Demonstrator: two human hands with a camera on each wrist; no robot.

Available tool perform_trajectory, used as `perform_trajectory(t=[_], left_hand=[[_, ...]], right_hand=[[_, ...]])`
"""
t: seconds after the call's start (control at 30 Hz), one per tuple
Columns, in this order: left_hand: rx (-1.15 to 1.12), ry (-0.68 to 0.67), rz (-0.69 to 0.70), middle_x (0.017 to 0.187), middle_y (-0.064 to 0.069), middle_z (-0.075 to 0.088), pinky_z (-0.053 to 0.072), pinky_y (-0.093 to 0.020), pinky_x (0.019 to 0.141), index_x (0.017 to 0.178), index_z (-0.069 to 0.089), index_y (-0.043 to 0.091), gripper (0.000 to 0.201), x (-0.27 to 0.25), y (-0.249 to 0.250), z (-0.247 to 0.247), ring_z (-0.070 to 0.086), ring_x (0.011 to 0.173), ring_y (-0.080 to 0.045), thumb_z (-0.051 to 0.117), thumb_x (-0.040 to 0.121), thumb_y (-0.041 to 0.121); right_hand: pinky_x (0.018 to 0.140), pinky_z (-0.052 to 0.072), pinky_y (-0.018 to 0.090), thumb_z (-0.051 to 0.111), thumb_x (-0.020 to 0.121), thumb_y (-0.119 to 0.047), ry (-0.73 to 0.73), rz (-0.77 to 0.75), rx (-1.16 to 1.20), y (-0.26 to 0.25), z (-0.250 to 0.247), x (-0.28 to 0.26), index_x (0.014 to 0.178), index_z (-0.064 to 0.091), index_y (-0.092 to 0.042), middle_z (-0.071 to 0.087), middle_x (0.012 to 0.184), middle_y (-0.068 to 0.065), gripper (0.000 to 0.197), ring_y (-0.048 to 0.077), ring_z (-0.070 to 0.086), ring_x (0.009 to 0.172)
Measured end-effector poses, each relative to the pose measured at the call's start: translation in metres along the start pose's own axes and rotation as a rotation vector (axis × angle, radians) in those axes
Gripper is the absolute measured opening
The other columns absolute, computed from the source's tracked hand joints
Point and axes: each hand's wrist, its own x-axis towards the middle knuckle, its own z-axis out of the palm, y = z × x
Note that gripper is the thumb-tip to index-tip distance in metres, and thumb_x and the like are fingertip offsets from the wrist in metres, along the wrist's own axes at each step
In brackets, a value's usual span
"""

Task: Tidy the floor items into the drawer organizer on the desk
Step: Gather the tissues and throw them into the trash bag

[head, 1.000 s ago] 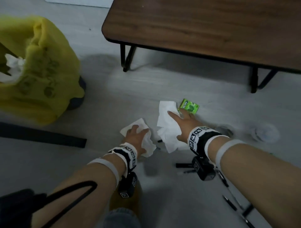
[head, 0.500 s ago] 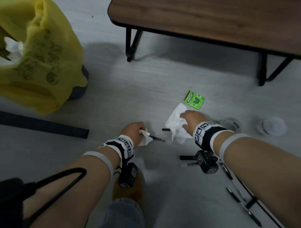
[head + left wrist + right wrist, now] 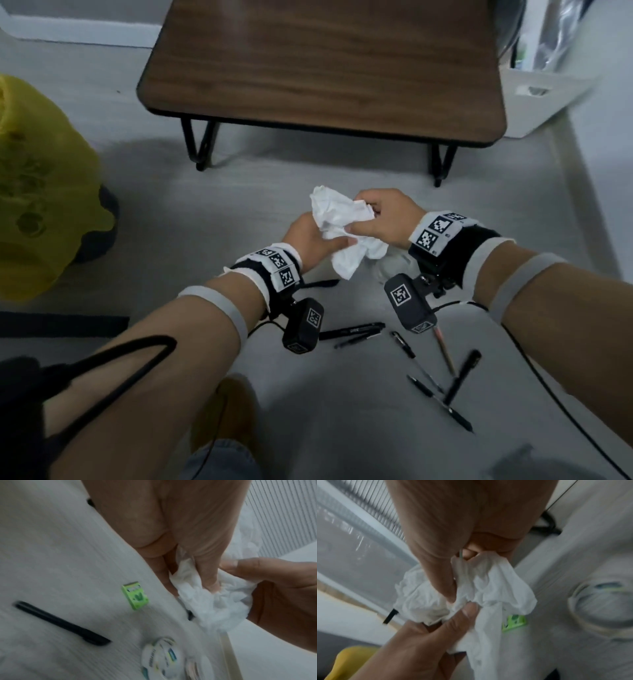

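I saw both hands raised above the floor (image 3: 212, 192), each gripping the same crumpled white tissue (image 3: 337, 219). The left hand (image 3: 310, 241) closed its fingers on the lower part, and the right hand (image 3: 383, 219) pinched the upper part from 3 o'clock. In the left wrist view a small green pack (image 3: 135, 597) lay on the floor at 9 o'clock of the tissue, with a round tape roll (image 3: 161, 660), I think, at 6 o'clock. Several black pens (image 3: 352, 331) lay at 6 o'clock of the hands. The wooden desk (image 3: 322, 65) stood at 12 o'clock, a yellow bag (image 3: 37, 192) at 9 o'clock.
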Motion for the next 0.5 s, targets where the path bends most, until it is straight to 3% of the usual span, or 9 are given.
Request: perform_trajectory(t=[0.07,0.13,0.23,0.3,0.43,0.5], left_hand=[[-0.003,-0.039,0.004,0.110,0.000,0.074,0.057,-0.043,0.090,0.116,0.068,0.018,0.044,0.011,0.015,0.031,0.070,0.101,-0.016,0.079,0.077,0.034],[0.039,-0.106,0.035,0.111,-0.001,0.075,0.057,-0.044,0.090,0.117,0.069,0.017,0.052,0.023,0.034,0.074,0.071,0.102,-0.017,0.075,0.073,0.044],[0.047,-0.139,0.060,0.113,-0.004,0.074,0.055,-0.042,0.093,0.117,0.069,0.015,0.054,0.031,0.056,0.118,0.069,0.104,-0.020,0.073,0.072,0.044],[0.057,-0.204,0.075,0.107,-0.005,0.075,0.057,-0.041,0.090,0.112,0.071,0.014,0.050,0.036,0.073,0.153,0.070,0.099,-0.021,0.072,0.072,0.043],[0.039,-0.356,0.157,0.113,-0.008,0.072,0.056,-0.045,0.092,0.115,0.063,0.015,0.036,0.036,0.098,0.190,0.068,0.105,-0.022,0.075,0.081,0.022],[-0.001,-0.421,0.203,0.121,-0.007,0.067,0.055,-0.041,0.093,0.125,0.054,0.023,0.050,0.036,0.106,0.185,0.065,0.111,-0.021,0.073,0.080,0.014]], right_hand=[[0.079,0.054,0.035,0.081,0.077,-0.023,0.018,0.056,0.008,0.018,-0.035,-0.024,0.093,0.071,-0.015,0.074,0.093,0.005,0.020,0.023,0.069,0.085],[0.081,0.053,0.031,0.081,0.079,-0.026,0.098,0.137,0.022,0.048,-0.073,-0.053,0.099,0.073,-0.012,0.074,0.099,0.005,0.026,0.019,0.068,0.085],[0.077,0.049,0.031,0.081,0.078,-0.025,0.175,0.242,0.109,0.086,-0.107,-0.083,0.094,0.073,-0.019,0.072,0.092,0.001,0.019,0.013,0.063,0.081],[0.069,0.050,0.032,0.082,0.077,-0.023,0.276,0.325,0.141,0.112,-0.123,-0.111,0.089,0.074,-0.017,0.071,0.085,0.008,0.016,0.014,0.061,0.074],[0.051,0.054,0.023,0.077,0.080,-0.013,0.399,0.397,0.227,0.132,-0.124,-0.142,0.090,0.071,-0.007,0.069,0.076,0.005,0.013,0.012,0.064,0.060],[0.050,0.053,0.021,0.076,0.081,-0.013,0.416,0.388,0.238,0.128,-0.117,-0.137,0.090,0.069,-0.005,0.068,0.076,0.004,0.014,0.015,0.065,0.063]])
